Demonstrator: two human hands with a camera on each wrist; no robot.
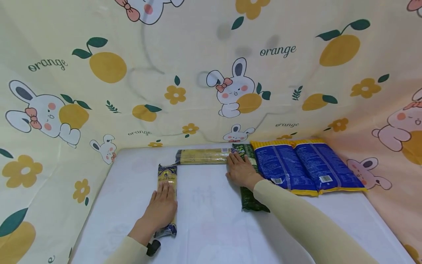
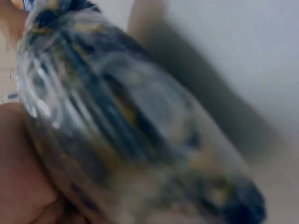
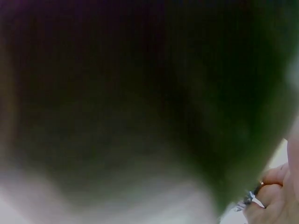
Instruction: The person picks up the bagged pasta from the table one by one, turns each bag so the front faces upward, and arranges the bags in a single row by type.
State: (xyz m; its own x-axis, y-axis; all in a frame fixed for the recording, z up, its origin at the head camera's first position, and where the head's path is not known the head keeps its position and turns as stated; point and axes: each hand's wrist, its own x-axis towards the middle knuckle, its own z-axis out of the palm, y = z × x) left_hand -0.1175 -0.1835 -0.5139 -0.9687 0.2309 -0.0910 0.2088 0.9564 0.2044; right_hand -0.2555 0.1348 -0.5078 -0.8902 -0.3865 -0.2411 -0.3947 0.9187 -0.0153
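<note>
A blue-and-gold pasta packet [image 1: 167, 171] lies lengthwise on the white table, left of the middle. My left hand [image 1: 160, 208] rests on it with the fingers straight and pointing away. Blurred, the same packet [image 2: 126, 112] fills much of the left wrist view. Further back, a long packet of yellow pasta sticks [image 1: 204, 156] lies crosswise. My right hand [image 1: 242, 172] lies with extended fingers over its right end and over a dark green packet [image 1: 252, 201], which it partly hides. The right wrist view is mostly dark, with part of my left hand [image 3: 271, 198] at its lower right.
Two big blue bags with yellow edges, one nearer [image 1: 280, 161] and one further right [image 1: 329, 165], lie beside the green packet. A patterned cloth [image 1: 197, 73] hangs behind the white table [image 1: 207, 220] and down its sides. A black wrist device [image 1: 153, 248] sits at my left cuff.
</note>
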